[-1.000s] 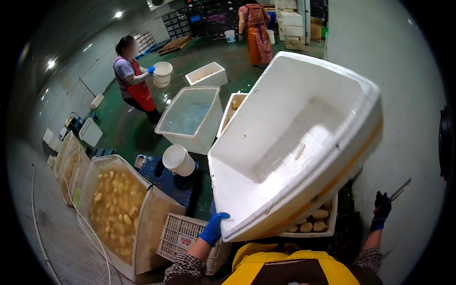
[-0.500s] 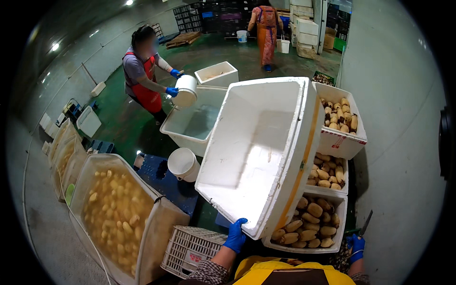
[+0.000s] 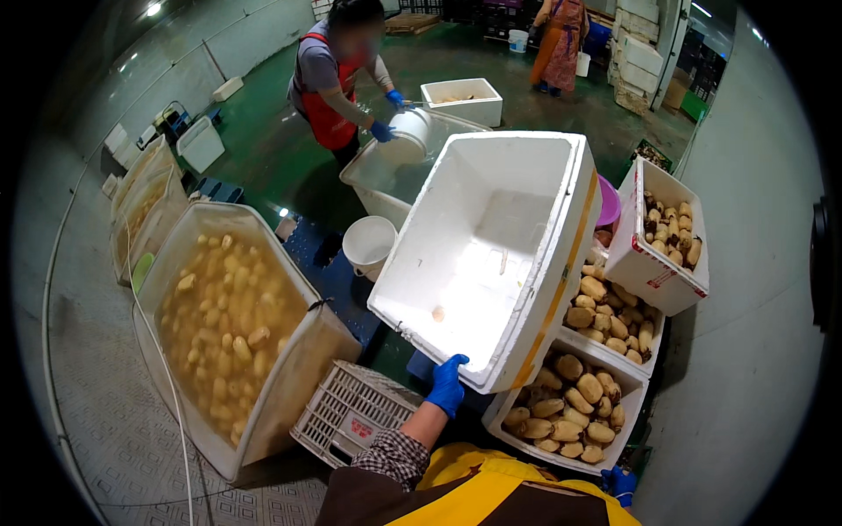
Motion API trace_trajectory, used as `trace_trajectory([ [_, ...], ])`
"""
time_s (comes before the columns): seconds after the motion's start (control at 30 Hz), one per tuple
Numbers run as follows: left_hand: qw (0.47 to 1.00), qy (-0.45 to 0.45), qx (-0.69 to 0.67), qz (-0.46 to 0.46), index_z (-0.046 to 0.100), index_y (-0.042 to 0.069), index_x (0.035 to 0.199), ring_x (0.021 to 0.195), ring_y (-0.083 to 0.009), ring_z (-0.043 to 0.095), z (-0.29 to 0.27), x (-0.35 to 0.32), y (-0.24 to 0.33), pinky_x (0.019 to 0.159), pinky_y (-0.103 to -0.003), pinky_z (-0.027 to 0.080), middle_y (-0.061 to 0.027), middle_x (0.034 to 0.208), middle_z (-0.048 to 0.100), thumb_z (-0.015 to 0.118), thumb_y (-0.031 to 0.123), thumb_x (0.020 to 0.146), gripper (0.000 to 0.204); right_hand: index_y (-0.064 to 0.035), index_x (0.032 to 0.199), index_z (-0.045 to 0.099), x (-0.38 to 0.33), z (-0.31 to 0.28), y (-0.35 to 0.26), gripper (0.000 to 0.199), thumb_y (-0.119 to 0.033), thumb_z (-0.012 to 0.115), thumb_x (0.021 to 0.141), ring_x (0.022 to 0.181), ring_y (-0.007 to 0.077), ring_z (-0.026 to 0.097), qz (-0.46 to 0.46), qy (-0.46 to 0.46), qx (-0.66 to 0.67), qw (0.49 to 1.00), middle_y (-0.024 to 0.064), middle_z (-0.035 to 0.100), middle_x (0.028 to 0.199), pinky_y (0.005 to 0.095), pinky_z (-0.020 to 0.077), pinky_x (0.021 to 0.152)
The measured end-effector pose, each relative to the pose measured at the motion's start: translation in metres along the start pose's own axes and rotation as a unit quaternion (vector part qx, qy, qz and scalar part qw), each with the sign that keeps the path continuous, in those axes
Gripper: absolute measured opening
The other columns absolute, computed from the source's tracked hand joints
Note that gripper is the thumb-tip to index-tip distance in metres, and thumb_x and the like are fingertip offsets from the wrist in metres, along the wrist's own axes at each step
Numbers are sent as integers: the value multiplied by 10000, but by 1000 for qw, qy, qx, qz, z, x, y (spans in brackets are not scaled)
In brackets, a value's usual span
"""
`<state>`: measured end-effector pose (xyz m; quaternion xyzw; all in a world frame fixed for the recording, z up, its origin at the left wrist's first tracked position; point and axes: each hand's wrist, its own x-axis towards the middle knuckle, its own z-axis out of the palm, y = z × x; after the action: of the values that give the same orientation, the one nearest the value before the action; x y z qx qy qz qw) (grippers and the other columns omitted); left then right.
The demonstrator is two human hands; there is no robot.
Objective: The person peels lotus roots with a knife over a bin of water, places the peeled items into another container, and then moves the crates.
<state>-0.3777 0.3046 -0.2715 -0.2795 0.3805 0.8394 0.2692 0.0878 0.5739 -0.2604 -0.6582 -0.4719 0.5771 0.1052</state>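
A large white foam box (image 3: 491, 237) stands tilted in front of me, its open side up and a few small scraps on its inner faces. My left hand (image 3: 446, 387), in a blue glove, is closed on its near lower rim. Low on the right is my gloved right hand (image 3: 619, 484), with curled fingers, partly cut off by my yellow apron; what it holds is hidden. Just beyond it, a white foam box (image 3: 633, 422) holds several brown lotus root pieces (image 3: 574, 408).
Two more foam boxes of lotus root (image 3: 674, 230) line the right wall. Left are a big tub (image 3: 303, 346) of pieces in murky water, a plastic crate (image 3: 351, 412) and a white bucket (image 3: 368, 244). A co-worker (image 3: 338, 79) tips a bucket over a water tub (image 3: 373, 180).
My view has shifted, and the tilted box's inside shows at a new angle. My right hand has drawn in nearer my body; the knife seen in it before no longer shows. The left keeps its grip.
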Motion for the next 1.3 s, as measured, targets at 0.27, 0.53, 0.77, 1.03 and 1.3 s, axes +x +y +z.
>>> trace_trajectory([
  [0.27,999,-27,38,-13,555,-29,1057,888,-314,608,-32,3,36,807,-419,514,-139,995,604,594,22,661,401,5,839,597,-7,35,-16,124,-98,581,771,619,230,630,-23,-92,32,995,104,606,701,302,504,522],
  [0.53,985,-10,95,-142,514,5,1160,951,-366,597,-52,-18,63,813,-527,503,-156,1093,592,547,84,686,482,9,936,551,-29,37,-5,159,-96,600,828,686,242,660,62,-77,24,995,127,651,767,319,531,562],
  [0.77,982,-27,129,-135,499,32,1207,1055,-370,545,-4,-35,93,919,-514,443,-175,1120,581,514,125,688,528,25,986,523,-29,11,85,209,-87,614,835,680,258,660,127,-51,49,989,166,660,794,310,517,532],
  [1.03,882,-358,240,192,530,5,1160,794,-230,579,355,39,189,759,-333,465,-93,858,634,533,600,834,678,35,799,579,18,1,82,173,-129,628,828,624,242,645,56,-27,52,997,161,647,720,305,497,502],
  [1.3,319,-366,833,264,485,46,1202,1120,-311,534,236,195,-59,937,-410,439,-164,1271,510,579,443,827,554,-2,823,651,27,17,86,250,-237,700,752,659,243,648,-1,-132,-91,987,140,663,761,348,514,608],
])
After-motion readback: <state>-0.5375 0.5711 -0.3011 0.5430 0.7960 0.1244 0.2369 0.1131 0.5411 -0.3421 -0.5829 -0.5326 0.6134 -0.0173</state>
